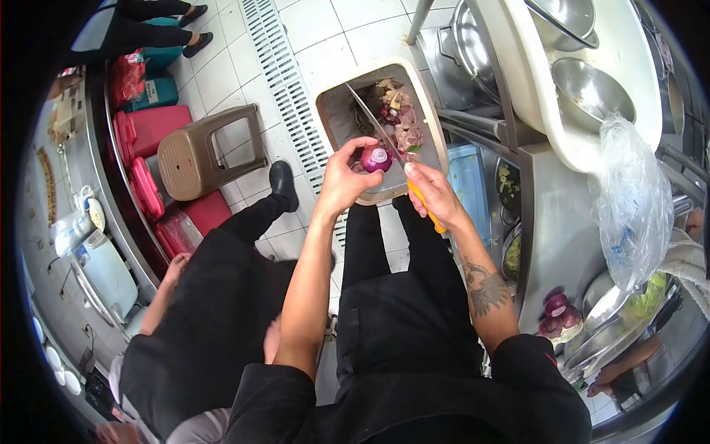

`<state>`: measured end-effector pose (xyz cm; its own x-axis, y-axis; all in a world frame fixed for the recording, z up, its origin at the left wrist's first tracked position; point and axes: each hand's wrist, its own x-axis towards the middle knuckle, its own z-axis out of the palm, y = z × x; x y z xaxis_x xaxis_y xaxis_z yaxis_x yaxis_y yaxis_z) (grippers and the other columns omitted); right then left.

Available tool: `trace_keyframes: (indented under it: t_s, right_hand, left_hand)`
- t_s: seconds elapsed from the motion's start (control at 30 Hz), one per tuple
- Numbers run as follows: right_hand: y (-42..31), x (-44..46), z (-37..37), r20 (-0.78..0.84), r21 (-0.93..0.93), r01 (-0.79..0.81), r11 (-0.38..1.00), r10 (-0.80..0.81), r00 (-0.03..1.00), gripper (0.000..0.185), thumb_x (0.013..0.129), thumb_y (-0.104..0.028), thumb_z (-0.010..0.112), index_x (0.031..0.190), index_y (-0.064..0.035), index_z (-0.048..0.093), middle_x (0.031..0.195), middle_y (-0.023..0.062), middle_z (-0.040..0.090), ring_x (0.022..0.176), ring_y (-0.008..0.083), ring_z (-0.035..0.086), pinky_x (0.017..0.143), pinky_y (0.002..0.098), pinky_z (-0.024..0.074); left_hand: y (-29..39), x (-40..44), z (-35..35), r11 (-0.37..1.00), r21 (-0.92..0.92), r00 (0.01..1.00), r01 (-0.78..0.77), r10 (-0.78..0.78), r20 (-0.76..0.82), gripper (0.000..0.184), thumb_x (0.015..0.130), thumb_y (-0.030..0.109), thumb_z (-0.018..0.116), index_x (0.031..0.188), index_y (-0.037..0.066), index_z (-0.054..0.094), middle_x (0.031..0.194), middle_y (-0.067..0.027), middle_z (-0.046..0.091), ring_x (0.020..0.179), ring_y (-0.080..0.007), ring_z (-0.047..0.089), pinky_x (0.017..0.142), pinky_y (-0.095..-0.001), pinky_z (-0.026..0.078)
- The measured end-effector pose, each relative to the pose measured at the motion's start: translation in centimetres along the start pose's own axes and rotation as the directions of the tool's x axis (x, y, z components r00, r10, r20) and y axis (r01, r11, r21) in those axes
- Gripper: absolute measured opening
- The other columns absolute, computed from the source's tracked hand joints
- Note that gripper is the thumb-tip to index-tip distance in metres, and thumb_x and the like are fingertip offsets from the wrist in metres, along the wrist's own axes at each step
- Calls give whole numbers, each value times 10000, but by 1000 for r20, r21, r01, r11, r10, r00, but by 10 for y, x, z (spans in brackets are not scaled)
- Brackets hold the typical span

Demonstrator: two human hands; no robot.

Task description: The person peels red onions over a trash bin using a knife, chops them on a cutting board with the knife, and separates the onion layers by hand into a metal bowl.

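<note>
My left hand [346, 177] is closed round a red onion [376, 158], whose cut end with pale rings faces up. In my right hand [433, 194] is a knife [379, 127], gripped by its yellow handle, with the long blade pointing up and left just beside the onion. Both hands are over the near end of a light-rimmed bin [322, 118]. Inside it lie food scraps [403, 111], among them purple onion pieces and pinkish-brown bits. The blade hides part of the scraps.
A brown plastic stool [185, 164] stands on the tiled floor at left, near red lidded bins [164, 127]. Another person in black [207, 318] is close on my left. The steel counter [551, 214] at right carries several red onions [560, 317], a white tub [543, 96] and a plastic bag [629, 207].
</note>
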<state>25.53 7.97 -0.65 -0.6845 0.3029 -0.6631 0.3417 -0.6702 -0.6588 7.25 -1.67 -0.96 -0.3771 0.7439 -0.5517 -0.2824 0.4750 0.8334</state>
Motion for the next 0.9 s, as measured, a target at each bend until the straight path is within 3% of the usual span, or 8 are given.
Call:
trace_keyframes:
  t_s: [0.07,0.17,0.4,0.5,0.6,0.67,0.9]
  right_hand:
    - [3,0,0,-31,34,2,999,0,1000,407,1024,-451,496,1025,-60,611,547,-20,438,412,58,399,388,226,328]
    - [1,-1,4,-53,116,-16,993,22,998,371,1030,-415,505,977,-65,616,545,-25,436,414,54,404,380,220,322]
    - [3,7,12,-96,150,3,989,12,995,348,1032,-390,515,981,-64,625,562,-43,426,420,49,399,369,220,318]
    - [-1,6,15,-113,128,-23,992,38,993,371,1022,-447,509,986,-89,602,567,-20,443,427,65,402,389,222,337]
    - [1,4,15,-169,104,-17,994,34,985,351,1031,-392,519,1044,-60,632,572,-46,430,424,44,395,367,222,317]
    - [-1,2,11,-115,96,-39,995,50,992,389,1028,-400,521,1174,-57,630,565,-48,424,424,47,397,371,223,322]
    - [-13,-6,13,-76,-36,-64,997,61,995,490,1022,-446,507,1309,-55,578,569,-25,438,432,63,405,390,226,339]
  left_hand:
    - [1,-2,-2,997,-81,998,19,-14,56,557,699,-64,737,1234,-18,588,1108,-78,643,1041,-149,626,963,-288,501]
    - [4,-4,-4,982,-172,991,77,-57,120,541,720,-89,705,1243,-15,588,1147,-79,638,1064,-145,620,976,-287,497]
    - [-5,-1,-8,943,-296,971,152,-87,222,562,724,-151,660,1263,-9,589,1210,-98,629,1084,-147,618,973,-292,504]
    - [-8,-1,-8,936,-317,968,153,-78,238,532,752,-160,658,1261,-23,583,1235,-108,620,1122,-168,608,966,-292,507]
    - [-11,0,-2,962,-252,991,108,-84,102,489,773,-125,708,1237,-35,584,1197,-105,628,1092,-169,614,962,-291,504]
    - [-14,2,-1,975,-216,998,58,-56,18,462,781,-89,749,1211,-49,583,1166,-104,632,1068,-170,619,965,-293,501]
    - [-8,1,-1,983,-180,999,38,-37,8,496,749,-68,782,1203,-31,586,1112,-92,642,1023,-157,637,948,-299,523]
